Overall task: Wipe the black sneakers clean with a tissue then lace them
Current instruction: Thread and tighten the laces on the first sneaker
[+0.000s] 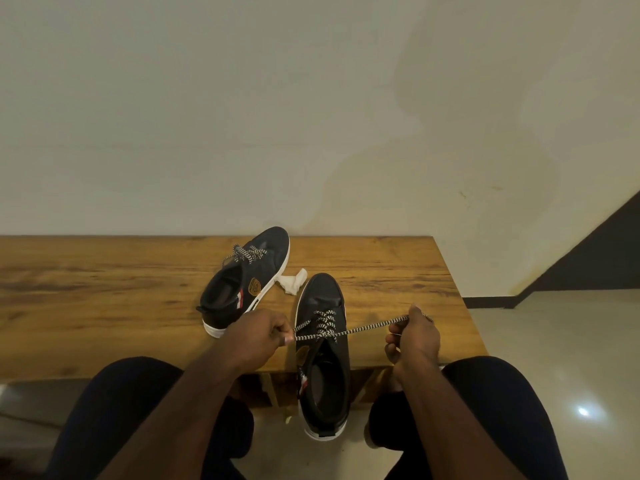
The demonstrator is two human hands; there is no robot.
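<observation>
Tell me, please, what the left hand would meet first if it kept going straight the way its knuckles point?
Probably the near sneaker: the left hand pinches the lace right beside its eyelets, knuckles pointing rightward at it. Depth is unclear.

Near sneaker [323,344]: black, white sole, toe toward the wall, heel overhanging the front edge of the wooden table [104,289]. Black-and-white lace [360,329] threaded through the eyelets, both ends drawn sideways and taut.
Left hand [258,336]: pinching the left lace end just beside the eyelets.
Right hand [414,336]: fingers curled round the right lace end, well out from the shoe.
Far sneaker [246,282]: black, white sole, tan badge and red-white stripe on the side, angled toward the wall, laced at the front.
Tissue [293,281]: white, crumpled, on the table between the two sneakers, touching the far one's sole.
Knees in dark trousers [114,403] at the bottom. Pale wall [311,98] behind.
</observation>
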